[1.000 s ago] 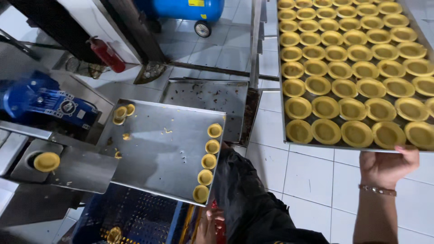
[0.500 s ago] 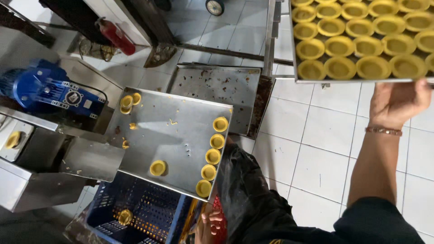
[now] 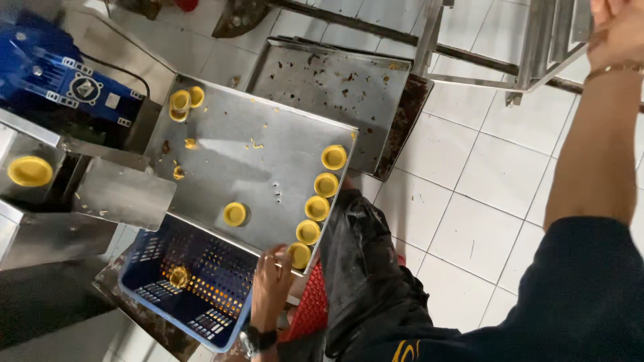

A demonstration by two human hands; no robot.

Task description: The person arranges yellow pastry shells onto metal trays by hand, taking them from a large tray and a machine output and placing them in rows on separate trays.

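Both hands moved: right hand [image 3: 620,30] (grip unclear) lifted its tart tray away; open left hand [image 3: 272,281] touches steel tray [image 3: 255,167].

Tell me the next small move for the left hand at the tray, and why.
Probably slide the loose shell over to the row of shells on the tray's near edge. The left hand rests at the tray corner beside the lowest shell in the row, while that one shell sits apart mid-tray. The right hand is up at the rack, so it looks busy.
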